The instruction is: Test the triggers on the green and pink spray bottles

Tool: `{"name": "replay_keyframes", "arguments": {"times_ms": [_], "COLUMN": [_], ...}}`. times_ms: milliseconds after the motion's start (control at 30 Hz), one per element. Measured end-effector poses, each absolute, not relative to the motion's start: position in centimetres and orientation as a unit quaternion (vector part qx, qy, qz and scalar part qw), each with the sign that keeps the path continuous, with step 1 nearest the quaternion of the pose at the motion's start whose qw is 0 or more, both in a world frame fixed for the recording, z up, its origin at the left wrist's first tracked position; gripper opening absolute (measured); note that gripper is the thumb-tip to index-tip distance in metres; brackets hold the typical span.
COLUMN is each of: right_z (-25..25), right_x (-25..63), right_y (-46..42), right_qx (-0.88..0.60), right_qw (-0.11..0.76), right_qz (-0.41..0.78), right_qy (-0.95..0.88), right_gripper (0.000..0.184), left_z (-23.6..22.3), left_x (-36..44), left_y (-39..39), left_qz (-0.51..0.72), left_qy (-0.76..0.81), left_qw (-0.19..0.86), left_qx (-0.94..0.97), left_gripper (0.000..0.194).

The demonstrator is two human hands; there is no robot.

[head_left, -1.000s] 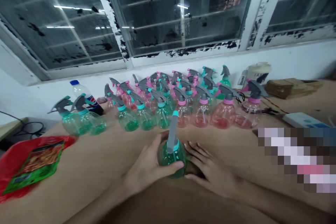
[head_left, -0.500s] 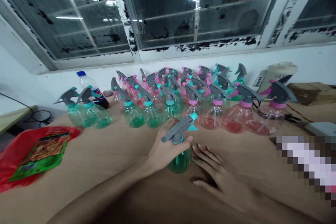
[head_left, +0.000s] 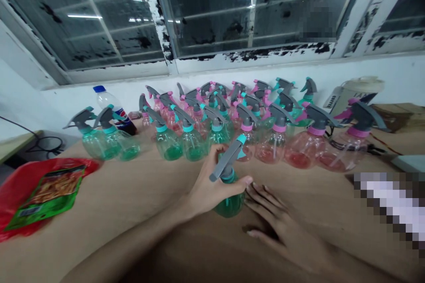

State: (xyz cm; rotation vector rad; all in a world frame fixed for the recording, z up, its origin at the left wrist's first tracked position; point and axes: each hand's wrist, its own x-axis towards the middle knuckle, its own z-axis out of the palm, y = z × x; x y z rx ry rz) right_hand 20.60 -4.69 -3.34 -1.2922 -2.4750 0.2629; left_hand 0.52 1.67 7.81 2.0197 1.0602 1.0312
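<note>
My left hand (head_left: 207, 190) is wrapped around the neck of a green spray bottle (head_left: 229, 205), which stands upright on the table close to me. The bottle has a grey trigger head (head_left: 226, 159) with a teal nozzle, angled away from me and to the right. The thumb lies on the near right side of the neck, while the other fingers go behind it and are partly hidden. My right hand (head_left: 282, 221) rests flat on the table just right of the bottle, fingers stretched out and holding nothing. Its fingertips are close to my left thumb.
Behind my hands stand rows of green spray bottles (head_left: 169, 145) and pink spray bottles (head_left: 300, 150), up to the wall below the window. A cola bottle (head_left: 114, 108) is at the left, behind a red bag (head_left: 31, 170) with a green food packet (head_left: 53, 203). A whitish jug (head_left: 357, 90) stands back right.
The trigger head of the held bottle has turned, its nozzle now pointing farther away from me instead of mostly right. My right hand stays nearly in place. The view has shifted slightly.
</note>
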Motion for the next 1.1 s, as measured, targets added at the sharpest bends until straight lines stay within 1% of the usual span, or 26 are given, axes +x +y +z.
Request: {"name": "replay_keyframes", "arguments": {"times_ms": [100, 167, 200, 267, 367, 467, 567, 733, 900, 1000, 1100], "right_z": [-3.3, -3.3, -3.4, -3.5, -3.4, -3.2, -2.9, -2.5, -2.4, -2.3, -2.3], "right_x": [20.6, 20.6, 20.6, 20.6, 20.6, 20.6, 20.6, 20.5, 20.5, 20.5, 20.5], "right_y": [-4.7, -4.7, -4.7, -4.6, -4.6, -4.6, -4.7, -4.7, -4.8, -4.7, -4.7], "right_qx": [-0.456, -0.456, -0.455, -0.455, -0.453, -0.453, -0.458, -0.46, -0.459, -0.458, -0.458], "right_qw": [0.174, 0.172, 0.172, 0.177, 0.179, 0.167, 0.158, 0.167, 0.172, 0.167, 0.155], "right_qz": [0.096, 0.094, 0.093, 0.092, 0.091, 0.092, 0.095, 0.116, 0.121, 0.121, 0.119], "right_qy": [-0.867, -0.868, -0.868, -0.868, -0.869, -0.871, -0.87, -0.864, -0.863, -0.865, -0.867], "right_gripper": [0.059, 0.059, 0.059, 0.06, 0.061, 0.06, 0.06, 0.059, 0.058, 0.059, 0.059], "left_z": [8.5, 9.0, 9.2, 9.4, 9.2, 8.6, 8.2, 8.4, 8.6, 8.9, 9.0], "left_x": [0.3, 0.2, 0.2, 0.2, 0.4, 0.4, 0.1, 0.2, 0.7, 0.7, 0.6], "left_y": [2.2, 2.7, 3.0, 3.4, 3.5, 3.2, 2.9, 2.8, 2.2, 2.1, 2.4], "left_qz": [0.37, 0.333, 0.316, 0.291, 0.302, 0.347, 0.362, 0.358, 0.373, 0.367, 0.36], "left_qy": [0.359, 0.334, 0.325, 0.308, 0.31, 0.342, 0.37, 0.361, 0.38, 0.379, 0.37], "left_qw": [0.383, 0.428, 0.443, 0.456, 0.43, 0.369, 0.322, 0.283, 0.278, 0.251, 0.253], "left_qx": [0.766, 0.771, 0.774, 0.783, 0.793, 0.791, 0.793, 0.813, 0.8, 0.812, 0.819], "left_gripper": [0.068, 0.074, 0.073, 0.061, 0.043, 0.035, 0.027, 0.025, 0.02, 0.019, 0.017]}}
